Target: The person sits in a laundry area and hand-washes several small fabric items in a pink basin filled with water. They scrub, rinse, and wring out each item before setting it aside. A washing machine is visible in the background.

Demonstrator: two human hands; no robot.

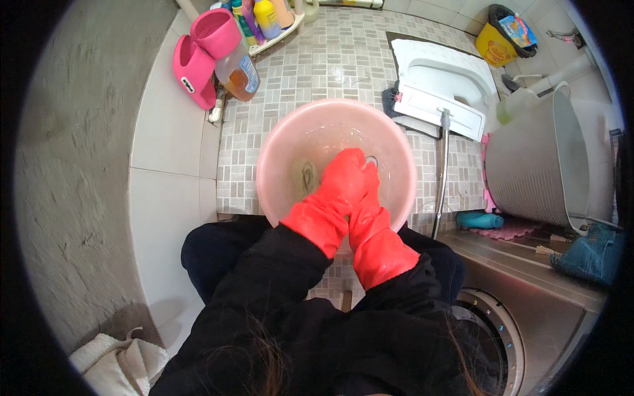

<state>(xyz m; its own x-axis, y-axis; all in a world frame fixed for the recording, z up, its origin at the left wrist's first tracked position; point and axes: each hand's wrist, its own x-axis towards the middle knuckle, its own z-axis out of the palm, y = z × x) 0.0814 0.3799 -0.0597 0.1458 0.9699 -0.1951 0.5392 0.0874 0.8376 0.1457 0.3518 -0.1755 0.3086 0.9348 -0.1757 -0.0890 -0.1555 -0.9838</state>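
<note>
Both hands wear red rubber gloves and meet over a pink plastic basin (277,133) that holds water. My left hand (346,171) is curled with its knuckles up, pressed against my right hand (370,190). What lies between the fingers is hidden by the gloves. A small round greyish rim (371,161) shows just beyond the right fingertips; whether it is held or rests in the basin cannot be told. To the left of the hands, a pale olive cloth-like item (307,179) lies in the water.
Pink slippers (210,54) and a bottle of amber liquid (237,74) stand at the left wall, near a corner shelf of bottles (277,37). To the right are a flat mop (441,114) over a squat toilet (421,59), a grey bucket (530,158) and a washing machine (535,297).
</note>
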